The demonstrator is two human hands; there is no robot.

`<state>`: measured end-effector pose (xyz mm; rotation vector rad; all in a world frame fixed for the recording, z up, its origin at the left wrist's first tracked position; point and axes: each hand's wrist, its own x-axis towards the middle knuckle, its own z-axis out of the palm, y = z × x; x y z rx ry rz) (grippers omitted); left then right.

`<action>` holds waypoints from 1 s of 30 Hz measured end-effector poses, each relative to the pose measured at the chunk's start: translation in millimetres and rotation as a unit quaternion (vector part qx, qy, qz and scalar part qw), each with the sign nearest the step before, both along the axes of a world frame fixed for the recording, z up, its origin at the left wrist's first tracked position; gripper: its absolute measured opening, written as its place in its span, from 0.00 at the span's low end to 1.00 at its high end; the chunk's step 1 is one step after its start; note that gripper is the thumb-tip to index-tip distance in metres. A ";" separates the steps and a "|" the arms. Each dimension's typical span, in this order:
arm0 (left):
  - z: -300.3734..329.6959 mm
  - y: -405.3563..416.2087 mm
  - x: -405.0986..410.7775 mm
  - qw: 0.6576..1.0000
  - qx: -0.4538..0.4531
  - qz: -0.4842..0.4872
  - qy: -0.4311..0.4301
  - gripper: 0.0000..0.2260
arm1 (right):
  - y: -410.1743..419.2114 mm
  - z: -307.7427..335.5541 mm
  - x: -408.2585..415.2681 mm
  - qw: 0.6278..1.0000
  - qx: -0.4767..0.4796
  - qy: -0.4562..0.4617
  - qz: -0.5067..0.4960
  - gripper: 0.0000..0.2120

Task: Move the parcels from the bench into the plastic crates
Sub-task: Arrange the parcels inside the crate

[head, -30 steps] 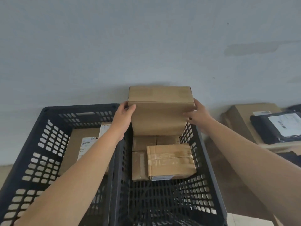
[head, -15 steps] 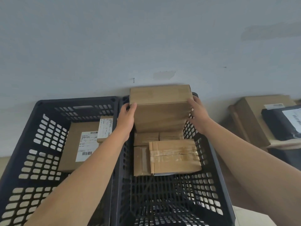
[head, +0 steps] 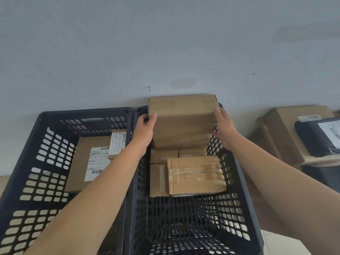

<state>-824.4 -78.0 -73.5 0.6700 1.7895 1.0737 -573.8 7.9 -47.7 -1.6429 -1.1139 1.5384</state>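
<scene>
This looks like a back room where parcels get sorted, like a small store room or post room. Two dark plastic crates with holes in their sides stand side by side against a plain pale wall. Brown cardboard boxes with tape and white labels lie inside them. On the right, more parcels wait, one of them a black mail bag with a barcode label.

Both arms outstretched — left hand, right hand clasping.
</scene>
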 end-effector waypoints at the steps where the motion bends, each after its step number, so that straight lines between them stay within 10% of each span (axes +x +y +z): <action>1: 1.1 -0.2 -1.1 1.000 -0.002 -0.003 -0.002 0.26 | -0.5 0.0 -0.8 1.000 0.001 -0.005 -0.001 0.22; 16: 32.1 -14.9 1.4 0.999 -0.002 0.015 -0.034 0.33 | -24.3 23.2 -1.3 0.999 -0.011 0.022 -0.033 0.29; 30: 72.3 -161.7 82.7 0.983 0.015 0.018 -0.182 0.17 | -206.8 62.0 55.2 0.958 -0.104 0.218 -0.151 0.23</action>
